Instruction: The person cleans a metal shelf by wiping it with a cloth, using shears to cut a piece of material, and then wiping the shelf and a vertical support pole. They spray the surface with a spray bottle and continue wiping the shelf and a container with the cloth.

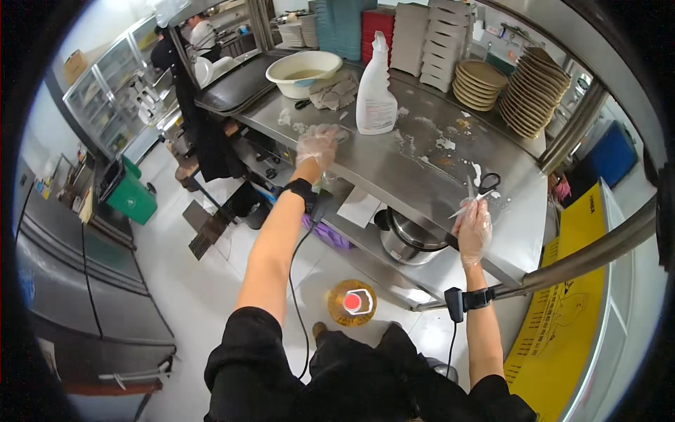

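Observation:
My left hand (318,146), in a clear plastic glove, is at the front edge of the steel counter (394,165). Its fingers are curled over the top, and what they hold, if anything, is hidden. A white spray bottle (377,98) stands upright to its right, and a crumpled grey-brown cloth (334,92) lies behind it. At the counter's right end my right hand (474,226), also gloved, has its fingers closed at a pair of scissors (488,184) with black handles and parted blades. White foam patches (444,143) dot the steel.
A cream basin (304,73) with liquid stands beside dark trays (235,84). Stacked brown plates (536,91) line the back right. Below are a steel pot (411,239) on the shelf and an oil jug (351,304) by my feet. A yellow board (562,302) stands right; people (204,39) are far left.

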A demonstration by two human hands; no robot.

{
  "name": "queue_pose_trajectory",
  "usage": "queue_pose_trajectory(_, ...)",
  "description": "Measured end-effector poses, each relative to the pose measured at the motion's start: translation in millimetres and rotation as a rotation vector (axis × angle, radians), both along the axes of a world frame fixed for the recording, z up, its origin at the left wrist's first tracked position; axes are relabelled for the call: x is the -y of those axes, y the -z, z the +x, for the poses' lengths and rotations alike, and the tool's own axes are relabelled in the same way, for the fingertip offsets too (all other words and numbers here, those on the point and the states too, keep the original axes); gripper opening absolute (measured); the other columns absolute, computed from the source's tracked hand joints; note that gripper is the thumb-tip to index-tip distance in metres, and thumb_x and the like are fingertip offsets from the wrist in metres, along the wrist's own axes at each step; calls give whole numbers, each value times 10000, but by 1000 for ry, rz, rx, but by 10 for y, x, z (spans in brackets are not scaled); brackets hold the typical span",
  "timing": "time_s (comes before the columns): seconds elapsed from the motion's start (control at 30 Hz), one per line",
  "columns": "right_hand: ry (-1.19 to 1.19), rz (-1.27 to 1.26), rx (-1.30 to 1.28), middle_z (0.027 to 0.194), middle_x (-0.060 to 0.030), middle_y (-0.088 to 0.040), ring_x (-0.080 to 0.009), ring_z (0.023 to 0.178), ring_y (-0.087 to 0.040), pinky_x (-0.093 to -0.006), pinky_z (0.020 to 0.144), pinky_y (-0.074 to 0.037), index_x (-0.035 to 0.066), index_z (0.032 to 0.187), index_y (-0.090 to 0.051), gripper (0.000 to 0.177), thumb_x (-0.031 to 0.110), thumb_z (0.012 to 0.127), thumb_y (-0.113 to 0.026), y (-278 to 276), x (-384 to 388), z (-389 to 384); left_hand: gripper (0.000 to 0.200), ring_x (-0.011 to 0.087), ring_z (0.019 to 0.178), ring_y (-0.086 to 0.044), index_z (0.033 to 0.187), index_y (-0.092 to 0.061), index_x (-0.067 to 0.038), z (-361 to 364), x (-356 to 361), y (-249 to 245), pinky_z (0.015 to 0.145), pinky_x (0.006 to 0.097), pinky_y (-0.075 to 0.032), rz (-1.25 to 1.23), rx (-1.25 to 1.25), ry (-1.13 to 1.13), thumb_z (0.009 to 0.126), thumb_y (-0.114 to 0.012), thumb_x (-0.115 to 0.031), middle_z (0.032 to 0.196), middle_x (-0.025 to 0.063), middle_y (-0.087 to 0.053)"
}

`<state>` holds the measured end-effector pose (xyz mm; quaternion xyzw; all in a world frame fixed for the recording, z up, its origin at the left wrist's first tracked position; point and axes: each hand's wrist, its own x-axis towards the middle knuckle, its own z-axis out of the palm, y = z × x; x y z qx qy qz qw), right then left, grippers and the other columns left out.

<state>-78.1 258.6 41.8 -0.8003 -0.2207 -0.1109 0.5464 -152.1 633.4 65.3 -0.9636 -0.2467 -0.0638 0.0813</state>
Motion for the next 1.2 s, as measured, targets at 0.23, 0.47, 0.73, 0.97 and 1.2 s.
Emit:
queue_pose_trajectory(0.23,192,-56,-8,519,-57,-510,-165,409,-497,-324,460,-412,50,951,-602,311,281,1053,-420,21,-41,5,404,254,1184,-588,1392,-520,-165,75,-836,382,910,407,-508,77,169,109,1000,-440,-225,1434,75,-515)
queue_pose_trajectory(0.47,242,-62,39,537,-61,-516,-159,407,-486,-317,449,-406,49,948,-599,314,309,1051,-455,124,-67,61,359,292,1201,-547,1214,-609,-115,-105,722,254,956,439,-470,-265,509,715,874,-532,-197,1243,111,-618)
queue_pose_trajectory(0.73,217,-15,-72,538,-45,-500,-135,417,-480,-313,442,-386,55,944,-588,341,334,1061,-430,44,-72,7,417,283,1205,-534,1285,-582,-138,-246,660,275,1039,447,-417,-324,508,813,878,-586,-231,1303,71,-581)
queue_pose_trajectory(0.97,191,0,-100,534,-36,-490,-131,420,-470,-311,442,-373,55,956,-587,354,345,1065,-415,-39,-112,-62,353,266,1200,-552,1293,-584,-148,-374,-1144,274,989,416,-438,-199,324,210,976,-477,-258,1368,85,-557)
queue_pose_trajectory(1.2,140,46,-100,541,-37,-480,-124,416,-457,-298,426,-372,51,954,-580,315,307,1064,-433,-65,-189,-101,392,324,1201,-552,1280,-588,-75,-234,-239,444,1020,424,-436,-176,505,514,942,-515,-262,1300,124,-611)
